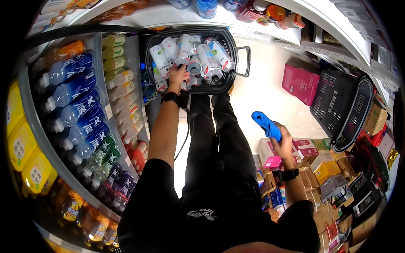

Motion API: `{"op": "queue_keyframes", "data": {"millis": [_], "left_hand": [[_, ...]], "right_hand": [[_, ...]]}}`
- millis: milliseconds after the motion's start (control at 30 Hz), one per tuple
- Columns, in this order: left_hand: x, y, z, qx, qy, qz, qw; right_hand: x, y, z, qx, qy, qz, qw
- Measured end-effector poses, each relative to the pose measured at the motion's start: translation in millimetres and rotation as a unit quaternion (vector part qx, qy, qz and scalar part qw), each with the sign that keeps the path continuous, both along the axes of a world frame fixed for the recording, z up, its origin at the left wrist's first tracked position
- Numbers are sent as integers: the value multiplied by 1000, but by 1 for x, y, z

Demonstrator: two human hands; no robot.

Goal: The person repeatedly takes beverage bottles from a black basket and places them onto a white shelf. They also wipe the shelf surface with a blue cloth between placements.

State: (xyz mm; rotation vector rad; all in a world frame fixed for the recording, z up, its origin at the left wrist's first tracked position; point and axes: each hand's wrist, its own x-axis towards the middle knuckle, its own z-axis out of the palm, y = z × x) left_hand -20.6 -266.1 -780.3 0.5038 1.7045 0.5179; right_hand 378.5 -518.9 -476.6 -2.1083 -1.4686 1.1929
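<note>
Near the top centre stands a black plastic shopping basket [235, 68], filled with several white-labelled bottles [208, 60] with dark caps. My left hand [178, 74] is over the basket's near left part, its fingers at the dark cap of a white-labelled bottle [184, 47]. Whether the fingers are closed on that cap is hard to tell. Out to the right, my right hand [282, 142] grips a folded blue cloth [267, 125], whose far end sticks out beyond the fingers. A black band with a device sits on each wrist.
Shelves of drink bottles [79, 85] line the left side, and a white shelf [148, 17] runs across the top. To the right are a pink carton [300, 83] and another black basket [335, 101]. Small boxes [303, 151] crowd the lower right. A cable hangs beside my legs.
</note>
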Motion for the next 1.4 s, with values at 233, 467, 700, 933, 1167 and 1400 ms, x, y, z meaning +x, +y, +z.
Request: {"op": "queue_keyframes", "data": {"millis": [233,467,700,933,1167,1400], "left_hand": [[5,6,-5,57,56,-9,997],[3,14,-16,66,86,-87,990],[-8,51,9,205,285,-215,911],[-18,92,216,349,344,-353,797],[-34,55,466,511,331,-378,698],[-9,42,695,663,304,-282,623]], "right_hand": [[-13,-9,15,-5,-23,-29,999],[-36,-4,25,-1,-29,-42,999],[-47,-8,35,38,-37,-54,997],[-53,14,70,87,19,-105,991],[-58,83,129,251,209,-140,935],[-88,188,262,420,392,-48,817]]}}
